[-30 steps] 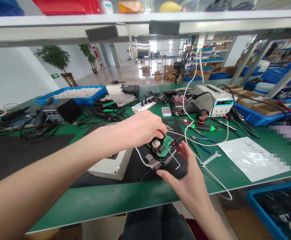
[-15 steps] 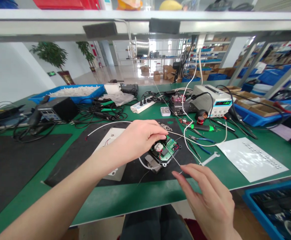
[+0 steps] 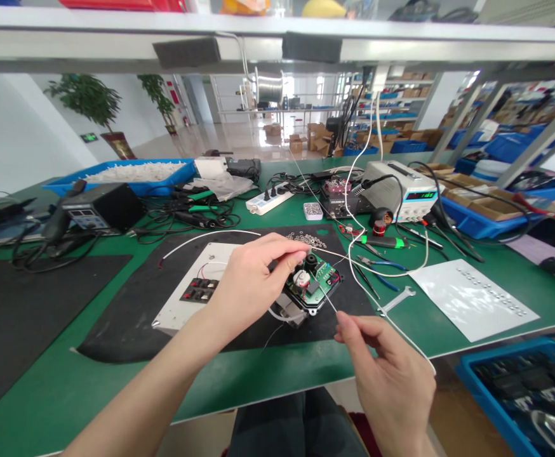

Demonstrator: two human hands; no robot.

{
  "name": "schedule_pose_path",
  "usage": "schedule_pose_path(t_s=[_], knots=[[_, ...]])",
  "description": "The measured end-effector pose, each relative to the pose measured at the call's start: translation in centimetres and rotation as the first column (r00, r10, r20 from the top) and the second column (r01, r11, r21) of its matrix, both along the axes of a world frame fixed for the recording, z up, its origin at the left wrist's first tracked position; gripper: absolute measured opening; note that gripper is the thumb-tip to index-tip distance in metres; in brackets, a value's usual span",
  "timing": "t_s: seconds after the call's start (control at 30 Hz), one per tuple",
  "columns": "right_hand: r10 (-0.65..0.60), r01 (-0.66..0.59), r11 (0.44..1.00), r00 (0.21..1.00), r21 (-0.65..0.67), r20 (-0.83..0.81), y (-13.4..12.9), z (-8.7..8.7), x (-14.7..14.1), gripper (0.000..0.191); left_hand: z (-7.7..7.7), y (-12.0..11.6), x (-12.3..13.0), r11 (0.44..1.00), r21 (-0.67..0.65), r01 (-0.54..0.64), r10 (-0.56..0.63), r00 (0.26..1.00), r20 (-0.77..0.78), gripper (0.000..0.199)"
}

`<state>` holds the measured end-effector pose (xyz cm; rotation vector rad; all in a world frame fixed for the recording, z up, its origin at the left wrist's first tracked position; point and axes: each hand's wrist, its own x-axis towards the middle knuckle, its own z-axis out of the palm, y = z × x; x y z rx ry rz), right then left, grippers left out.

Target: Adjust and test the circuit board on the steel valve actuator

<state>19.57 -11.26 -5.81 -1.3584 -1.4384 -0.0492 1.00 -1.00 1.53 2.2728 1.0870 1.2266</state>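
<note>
A black housing with a green circuit board (image 3: 324,279) lies on the black mat (image 3: 129,311), tilted on a grey metal piece (image 3: 291,309). Over its upper left edge is my left hand (image 3: 265,266), thumb and forefinger pinched together; what they hold is too small to make out. My right hand (image 3: 387,362), in front of the board, pinches a thin white wire (image 3: 329,300) that runs up to the board. Left of the housing, partly behind my left forearm, sits a white panel (image 3: 177,311) with black and red terminals (image 3: 200,289).
Small metal nuts (image 3: 313,240) lie behind the housing. To the right are blue-handled pliers (image 3: 385,261), a wrench (image 3: 398,300), a white sheet (image 3: 472,301) and a power supply (image 3: 401,190). A white cable (image 3: 354,241) hangs down and crosses the table. A shelf (image 3: 258,51) spans above.
My left hand has shifted left, uncovering more of the board and the panel's terminals. The fingers of my right hand have closed and moved slightly left along the wire.
</note>
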Motion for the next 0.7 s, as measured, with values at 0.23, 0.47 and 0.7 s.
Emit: schedule_pose_path(t_s=[0.23, 0.47, 0.7], knots=[[0.057, -0.056, 0.998, 0.981, 0.013, -0.184, -0.2, -0.4, -0.7, 0.007, -0.7, -0.5, -0.3, 1.0, -0.021, 0.01, -0.009, 1.0, 0.025, 0.015], [0.118, -0.105, 0.988, 0.986, 0.111, -0.116, 0.2, -0.4, -0.4, 0.018, -1.5, -1.4, -0.1, 1.0, 0.015, -0.006, 0.005, 0.999, 0.043, 0.018], [0.112, -0.138, 0.971, 0.984, 0.194, 0.14, 0.1, -0.3, 0.3, 0.031, -2.3, -1.7, 0.0, 0.999, 0.036, -0.012, 0.008, 0.996, 0.092, 0.018]])
